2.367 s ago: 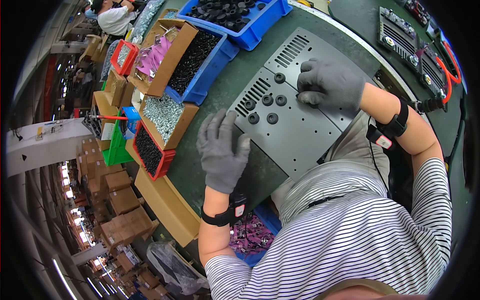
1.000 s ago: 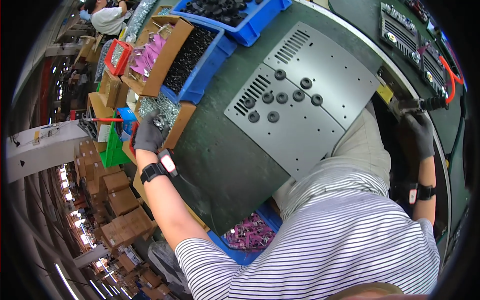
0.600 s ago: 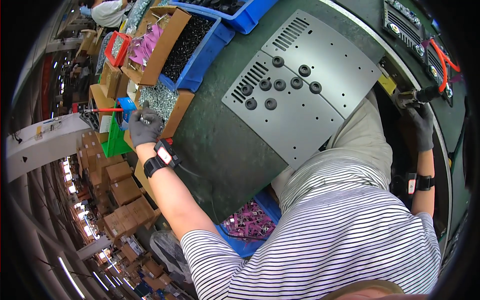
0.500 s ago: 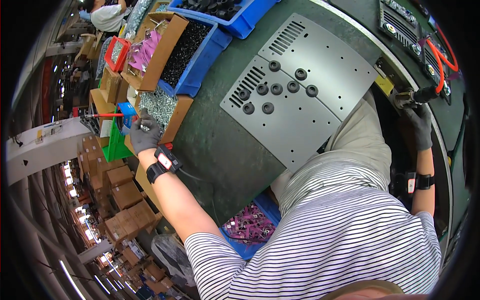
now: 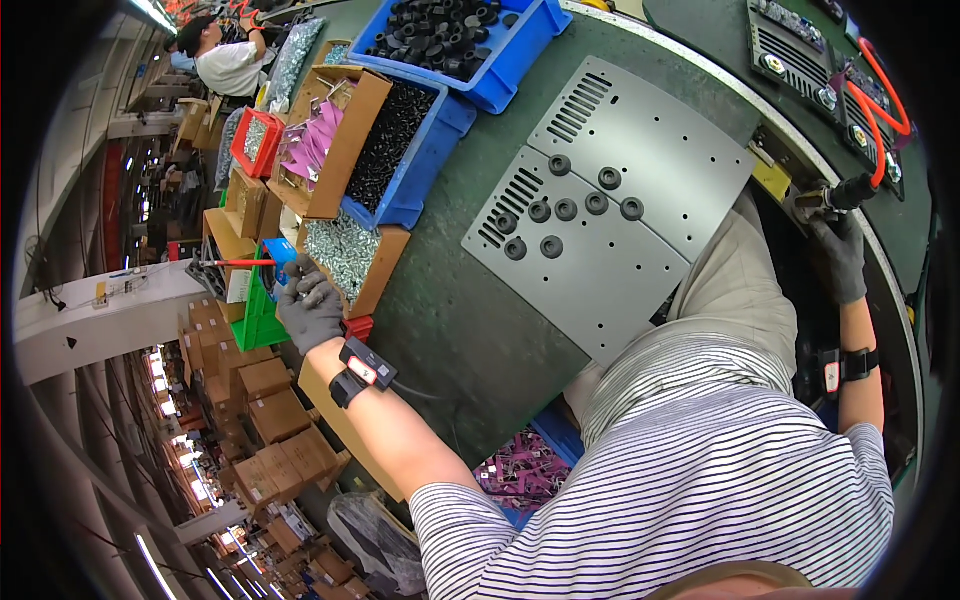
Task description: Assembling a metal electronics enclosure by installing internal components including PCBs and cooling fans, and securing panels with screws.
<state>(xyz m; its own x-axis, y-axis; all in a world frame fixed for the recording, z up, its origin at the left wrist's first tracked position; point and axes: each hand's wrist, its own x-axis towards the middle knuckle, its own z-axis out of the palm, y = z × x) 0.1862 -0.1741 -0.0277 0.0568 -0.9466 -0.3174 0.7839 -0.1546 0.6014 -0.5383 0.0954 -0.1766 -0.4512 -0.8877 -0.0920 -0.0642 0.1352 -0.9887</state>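
Left hand [image 5: 308,312], gloved, sat at the left of the frame over the edge of the screw box [image 5: 352,262], fingers curled shut; what they pinched, if anything, could not be told. The screws looked small, hard, slippery and loose, best pinched a few at a time between fingertips. Right hand [image 5: 842,258], gloved, at the right edge was clenched round the driver [image 5: 838,194] on its orange hose [image 5: 880,98]; the tool seemed stiff and weighty, taken by its barrel. The grey plate [image 5: 610,225] lay flat on the green tabletop [image 5: 460,310], upper centre, untouched, black grommets [image 5: 566,209] seated in it. Rigid sheet, probably sharp-edged; lift by the rim.
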